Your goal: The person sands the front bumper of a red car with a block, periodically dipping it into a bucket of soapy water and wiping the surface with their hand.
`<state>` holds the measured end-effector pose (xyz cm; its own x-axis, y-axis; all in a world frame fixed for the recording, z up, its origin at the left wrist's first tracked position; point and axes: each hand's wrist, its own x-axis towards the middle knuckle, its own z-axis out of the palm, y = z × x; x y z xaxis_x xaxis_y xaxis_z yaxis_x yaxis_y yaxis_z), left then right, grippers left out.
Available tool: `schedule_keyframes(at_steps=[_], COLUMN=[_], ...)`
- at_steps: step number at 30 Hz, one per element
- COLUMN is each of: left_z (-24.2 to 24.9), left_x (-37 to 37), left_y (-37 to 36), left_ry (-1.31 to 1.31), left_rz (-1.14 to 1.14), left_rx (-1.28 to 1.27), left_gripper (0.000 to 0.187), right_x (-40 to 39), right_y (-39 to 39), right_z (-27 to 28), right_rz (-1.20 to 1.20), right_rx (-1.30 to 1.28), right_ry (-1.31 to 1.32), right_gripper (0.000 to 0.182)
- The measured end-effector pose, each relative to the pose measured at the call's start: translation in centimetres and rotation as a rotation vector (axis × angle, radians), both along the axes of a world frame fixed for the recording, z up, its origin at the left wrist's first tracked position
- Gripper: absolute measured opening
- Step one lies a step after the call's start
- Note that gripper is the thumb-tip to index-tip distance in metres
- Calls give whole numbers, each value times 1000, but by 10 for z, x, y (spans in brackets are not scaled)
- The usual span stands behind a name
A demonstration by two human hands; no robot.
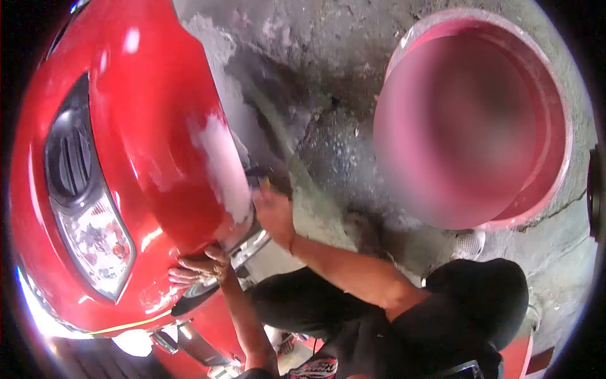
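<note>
My left hand point(201, 268) lies with fingers spread on the red painted car panel point(161, 151), just above the wheel arch. My right hand point(273, 211) is at the panel's edge, its fingers curled round something small with a yellowish bit showing; blur hides what it is. Beside that hand, a pale pinkish, matt patch point(222, 165) runs along the edge of the glossy red paint. Part of a wheel point(251, 247) shows between my two hands.
The headlight point(98, 243) and a black grille insert point(69, 155) are at the left. A yellow strip point(129, 325) crosses the lower left. A large pink round tub point(558, 126), partly blurred over, stands on the stained concrete floor point(328, 151). My dark-clothed legs are below.
</note>
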<state>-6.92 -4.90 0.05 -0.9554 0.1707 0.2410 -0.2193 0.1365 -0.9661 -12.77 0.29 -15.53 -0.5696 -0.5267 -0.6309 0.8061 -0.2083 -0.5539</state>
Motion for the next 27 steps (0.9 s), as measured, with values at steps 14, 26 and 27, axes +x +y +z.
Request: schedule_keyframes(at_steps=[14, 26, 27], left_z=[-4, 3, 1], left_x=[9, 24, 20], left_y=[-9, -8, -8], left_ry=[69, 183, 204], left_rz=[48, 58, 73], left_rx=[68, 172, 162], left_gripper=[68, 72, 71], right_x=[-15, -33, -24], right_y=[-4, 21, 25], right_z=[-3, 17, 21], right_rz=[72, 70, 64], right_rx=[130, 20, 21], right_ry=[-45, -89, -80], right_gripper=[38, 37, 37])
